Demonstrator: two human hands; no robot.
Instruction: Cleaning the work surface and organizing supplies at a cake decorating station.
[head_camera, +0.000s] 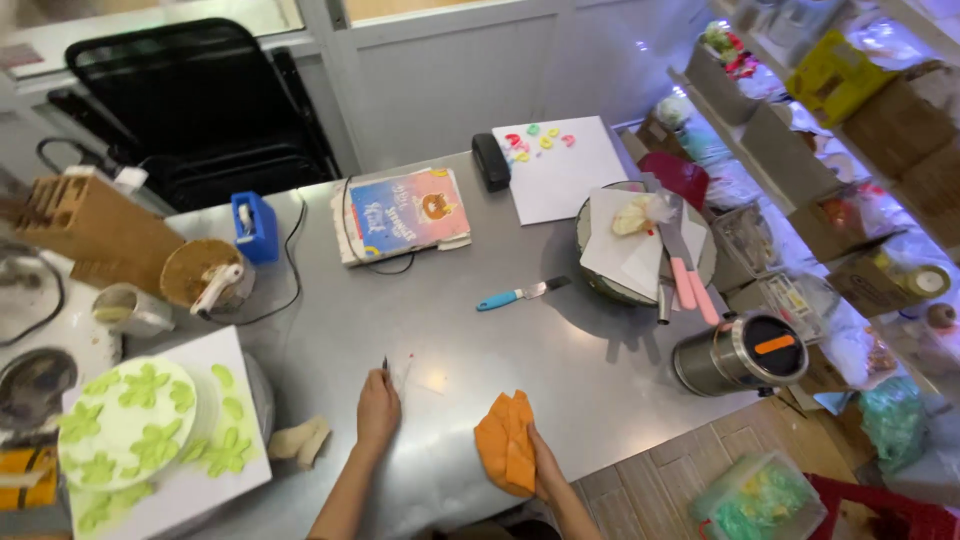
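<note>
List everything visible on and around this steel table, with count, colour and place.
Round white cake with green flower shapes: one, on a white board, near left.
Orange folded cloth: one, near edge, under the right hand.
Blue-handled palette knife: one, table centre.
Illustrated blue-and-pink book: one, far centre.
Wooden knife block: one, far left.
Steel canister with orange-marked lid: one, right edge.
Black chair: one, behind the table.
Left hand: pinching a thin dark tool.
Right hand: on the cloth.

L hand (378, 408) fingers pinched shut, arm extended fwd. R hand (545, 465) palm cupped, fingers curled inward, forearm low.
</note>
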